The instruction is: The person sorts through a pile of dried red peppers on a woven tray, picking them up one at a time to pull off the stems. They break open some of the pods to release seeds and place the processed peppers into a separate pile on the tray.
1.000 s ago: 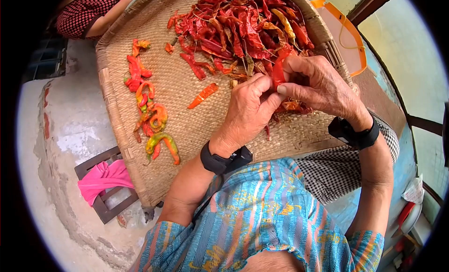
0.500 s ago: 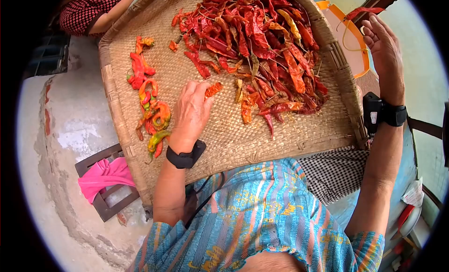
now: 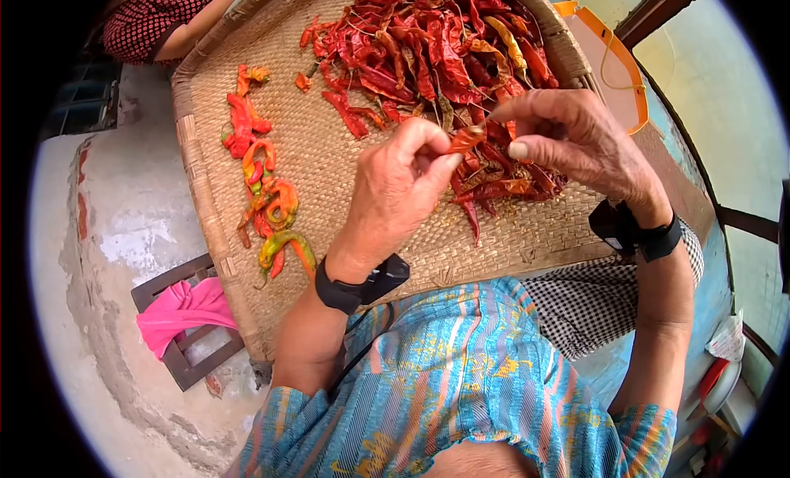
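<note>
My left hand [image 3: 393,186] pinches a small dried orange-red chilli [image 3: 467,140] between thumb and fingertips, above the woven tray [image 3: 337,268]. Close to the chilli's other end is my right hand [image 3: 588,141], its thumb and forefinger apart and nothing visible between them. Beyond and below both hands lies a heap of dried red chillies [image 3: 428,54], partly covered by the right hand. Fresher, curled chillies [image 3: 280,202] in red, orange and green form a row along the tray's left side.
An orange-rimmed container [image 3: 613,62] stands beyond the tray's right edge. Another person's arm [image 3: 193,25] shows at top left. A pink cloth [image 3: 188,309] hangs over a dark wooden frame [image 3: 197,367] on the left. Checked cloth [image 3: 576,305] lies below the tray's front edge.
My right hand has come in from beyond the tray's right side, and the red chilli it held is gone from it. My left hand has lifted its chilli and moved right.
</note>
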`<action>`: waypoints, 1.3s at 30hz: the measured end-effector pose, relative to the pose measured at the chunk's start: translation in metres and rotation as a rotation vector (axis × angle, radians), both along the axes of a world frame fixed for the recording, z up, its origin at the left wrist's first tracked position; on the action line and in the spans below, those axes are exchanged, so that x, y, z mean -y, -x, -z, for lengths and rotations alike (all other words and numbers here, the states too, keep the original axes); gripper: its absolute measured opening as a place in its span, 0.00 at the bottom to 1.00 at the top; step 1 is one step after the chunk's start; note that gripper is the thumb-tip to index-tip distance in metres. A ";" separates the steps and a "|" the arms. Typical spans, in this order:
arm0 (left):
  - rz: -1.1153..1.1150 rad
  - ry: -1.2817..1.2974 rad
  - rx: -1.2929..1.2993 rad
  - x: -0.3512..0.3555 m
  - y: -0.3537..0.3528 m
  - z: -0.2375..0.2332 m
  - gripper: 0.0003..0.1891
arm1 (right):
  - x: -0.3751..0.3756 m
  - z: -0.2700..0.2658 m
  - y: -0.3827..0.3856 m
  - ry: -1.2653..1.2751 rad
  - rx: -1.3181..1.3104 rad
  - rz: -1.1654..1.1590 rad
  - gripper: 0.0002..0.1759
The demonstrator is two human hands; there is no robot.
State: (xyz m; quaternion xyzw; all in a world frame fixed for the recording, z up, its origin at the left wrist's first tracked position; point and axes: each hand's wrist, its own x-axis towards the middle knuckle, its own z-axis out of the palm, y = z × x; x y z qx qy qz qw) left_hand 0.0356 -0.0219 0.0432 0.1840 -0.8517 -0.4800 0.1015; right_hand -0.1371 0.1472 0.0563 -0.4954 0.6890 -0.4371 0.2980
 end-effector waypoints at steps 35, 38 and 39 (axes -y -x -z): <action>0.152 0.026 -0.055 -0.022 0.024 0.024 0.10 | 0.004 0.021 -0.003 0.094 -0.311 -0.077 0.16; 0.081 -0.049 -0.027 -0.026 0.026 0.019 0.15 | 0.005 0.022 -0.001 0.113 -0.249 -0.030 0.12; 0.082 -0.049 -0.027 -0.026 0.027 0.021 0.15 | 0.005 0.017 0.000 0.093 -0.257 -0.027 0.10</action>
